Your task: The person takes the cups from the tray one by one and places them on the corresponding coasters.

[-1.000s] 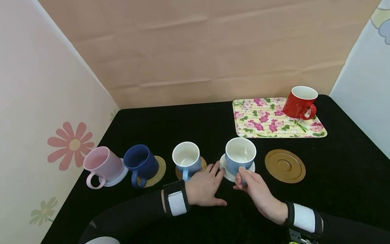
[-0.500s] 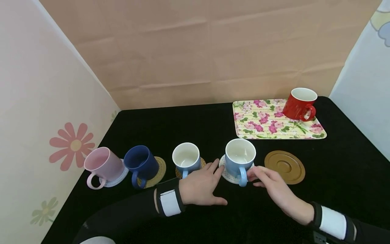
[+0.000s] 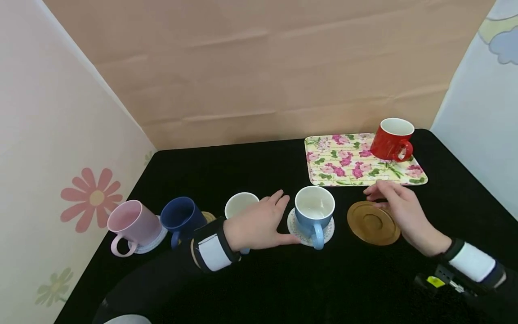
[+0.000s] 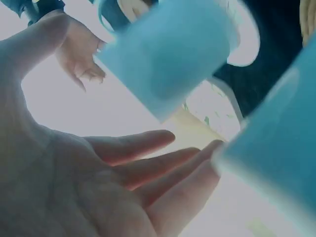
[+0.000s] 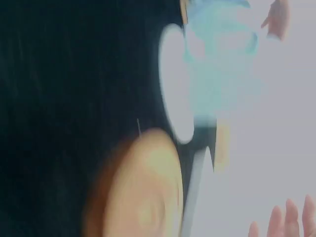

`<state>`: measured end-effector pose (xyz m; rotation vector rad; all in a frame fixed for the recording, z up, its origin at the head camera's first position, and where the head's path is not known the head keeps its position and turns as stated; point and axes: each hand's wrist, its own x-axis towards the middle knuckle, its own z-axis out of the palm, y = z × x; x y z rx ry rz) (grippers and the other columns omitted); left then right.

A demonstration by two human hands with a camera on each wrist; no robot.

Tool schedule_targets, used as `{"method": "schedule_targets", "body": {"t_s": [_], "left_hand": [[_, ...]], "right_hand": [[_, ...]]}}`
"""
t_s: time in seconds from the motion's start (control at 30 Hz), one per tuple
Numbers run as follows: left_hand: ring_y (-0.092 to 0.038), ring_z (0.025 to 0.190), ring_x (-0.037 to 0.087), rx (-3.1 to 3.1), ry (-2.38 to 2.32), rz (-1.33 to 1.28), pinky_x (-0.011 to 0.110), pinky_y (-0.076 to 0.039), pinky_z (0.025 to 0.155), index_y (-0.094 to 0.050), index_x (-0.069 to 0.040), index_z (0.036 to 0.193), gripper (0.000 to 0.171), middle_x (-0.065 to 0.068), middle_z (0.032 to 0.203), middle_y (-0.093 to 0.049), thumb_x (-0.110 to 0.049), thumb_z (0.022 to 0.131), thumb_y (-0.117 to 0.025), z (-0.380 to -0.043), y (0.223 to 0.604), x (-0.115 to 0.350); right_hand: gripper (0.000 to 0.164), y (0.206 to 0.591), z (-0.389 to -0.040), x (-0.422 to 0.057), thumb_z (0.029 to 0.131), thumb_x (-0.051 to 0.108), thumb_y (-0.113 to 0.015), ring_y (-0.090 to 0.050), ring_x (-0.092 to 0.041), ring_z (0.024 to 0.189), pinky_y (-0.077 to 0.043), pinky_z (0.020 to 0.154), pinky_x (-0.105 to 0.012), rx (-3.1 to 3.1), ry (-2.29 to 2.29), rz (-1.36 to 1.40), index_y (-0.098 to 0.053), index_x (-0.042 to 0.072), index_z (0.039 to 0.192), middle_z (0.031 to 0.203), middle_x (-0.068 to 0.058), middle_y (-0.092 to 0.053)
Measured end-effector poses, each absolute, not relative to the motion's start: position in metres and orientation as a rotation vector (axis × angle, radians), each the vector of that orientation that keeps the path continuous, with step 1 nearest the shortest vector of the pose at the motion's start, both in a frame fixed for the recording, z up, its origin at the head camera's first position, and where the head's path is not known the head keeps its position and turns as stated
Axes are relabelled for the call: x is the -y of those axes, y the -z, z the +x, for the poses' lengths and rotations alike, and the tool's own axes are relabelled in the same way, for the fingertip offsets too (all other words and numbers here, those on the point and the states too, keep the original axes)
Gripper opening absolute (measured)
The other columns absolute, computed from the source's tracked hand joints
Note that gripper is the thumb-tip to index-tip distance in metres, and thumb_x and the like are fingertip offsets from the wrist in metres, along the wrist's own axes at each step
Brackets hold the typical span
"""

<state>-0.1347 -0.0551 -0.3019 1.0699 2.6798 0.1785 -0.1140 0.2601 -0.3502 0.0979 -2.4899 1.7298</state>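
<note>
My left hand (image 3: pixel 261 225) hovers between two light blue mugs, fingers spread and holding nothing. It partly hides the left light blue mug (image 3: pixel 239 203); its thumb points at the right light blue mug (image 3: pixel 312 218), which stands upright on a patterned white coaster (image 3: pixel 294 228). Both mugs flank the left palm (image 4: pixel 74 182) in the left wrist view; whether the fingertips touch the nearer one I cannot tell. Over the far right edge of a round brown coaster (image 3: pixel 364 225) is my right hand (image 3: pixel 404 213), loosely bent and without anything in it. The right wrist view is blurred.
A floral tray (image 3: pixel 332 164) lies at the back right, bearing a red mug (image 3: pixel 382 145) on its right part. To the left, a navy mug (image 3: pixel 184 220) and a pink mug (image 3: pixel 137 222) stand on coasters. Patterned side panels flank the black table (image 3: pixel 210 168).
My right hand has let go of the right light blue mug's handle and moved right and away from me, over the brown coaster. The left hand has shifted slightly up and left.
</note>
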Motion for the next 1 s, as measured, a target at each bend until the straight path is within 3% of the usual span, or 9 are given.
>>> {"method": "schedule_targets", "body": {"t_s": [0.13, 0.3, 0.5, 0.7, 0.8, 0.9, 1.0], "left_hand": [[-0.042, 0.133, 0.031, -2.679, -0.154, 1.051, 0.042, -0.045, 0.098, -0.034, -0.005, 0.150, 0.092, 0.019, 0.153, -0.032, -0.065, 0.085, -0.060, -0.152, 0.288, 0.048], [-0.042, 0.133, 0.026, -2.709, -0.075, 1.036, 0.039, -0.045, 0.098, -0.030, -0.010, 0.152, 0.094, 0.012, 0.154, -0.032, -0.071, 0.085, -0.055, -0.178, 0.272, 0.030], [-0.038, 0.136, 0.023, -2.646, -0.063, 1.003, 0.039, -0.039, 0.104, -0.024, -0.013, 0.154, 0.094, 0.009, 0.155, -0.030, -0.072, 0.086, -0.050, -0.216, 0.268, 0.002], [-0.046, 0.126, 0.019, -2.603, -0.044, 0.990, 0.035, -0.041, 0.101, -0.025, -0.012, 0.153, 0.088, 0.009, 0.149, -0.039, -0.069, 0.090, -0.047, -0.248, 0.273, -0.023], [-0.044, 0.130, 0.018, -2.613, -0.050, 0.963, 0.034, -0.039, 0.103, -0.024, -0.011, 0.154, 0.088, 0.008, 0.151, -0.038, -0.068, 0.090, -0.046, -0.258, 0.274, -0.034], [-0.038, 0.136, 0.018, -2.613, -0.047, 0.934, 0.034, -0.035, 0.107, -0.020, -0.011, 0.155, 0.090, 0.007, 0.154, -0.034, -0.068, 0.091, -0.045, -0.264, 0.274, -0.043], [-0.036, 0.137, 0.017, -2.601, -0.031, 0.907, 0.033, -0.033, 0.108, -0.017, -0.011, 0.156, 0.093, 0.006, 0.156, -0.031, -0.071, 0.090, -0.044, -0.265, 0.272, -0.050]], "right_hand": [[0.031, 0.348, -0.144, -0.286, 0.106, 0.029, -0.037, -0.056, 0.001, 0.084, -0.048, 0.067, -0.014, 2.425, -1.648, 0.001, -0.062, 0.013, 0.099, 0.093, 0.019, -0.058], [0.040, 0.344, -0.180, -0.315, 0.105, 0.036, -0.034, -0.049, -0.003, 0.082, -0.044, 0.061, -0.012, 2.429, -1.436, -0.246, -0.057, 0.003, 0.107, 0.096, 0.009, -0.052], [0.059, 0.342, -0.206, -0.340, 0.103, 0.045, -0.032, -0.038, -0.010, 0.084, -0.039, 0.068, -0.023, 2.447, -1.311, -0.520, -0.043, -0.007, 0.129, 0.104, -0.006, -0.045], [0.055, 0.345, -0.223, -0.347, 0.102, 0.048, -0.033, -0.035, -0.007, 0.092, -0.037, 0.078, -0.027, 2.380, -1.403, -0.689, -0.041, 0.002, 0.130, 0.107, 0.002, -0.040], [0.057, 0.347, -0.230, -0.347, 0.101, 0.050, -0.033, -0.036, -0.005, 0.091, -0.040, 0.075, -0.023, 2.371, -1.438, -0.713, -0.038, 0.004, 0.134, 0.108, 0.003, -0.040], [0.043, 0.349, -0.236, -0.348, 0.101, 0.050, -0.034, -0.038, -0.004, 0.086, -0.043, 0.068, -0.021, 2.365, -1.454, -0.720, -0.043, 0.015, 0.124, 0.106, 0.003, -0.041], [0.042, 0.351, -0.240, -0.349, 0.101, 0.050, -0.033, -0.038, -0.006, 0.084, -0.043, 0.066, -0.021, 2.372, -1.477, -0.735, -0.043, 0.016, 0.124, 0.104, 0.005, -0.041]]}}
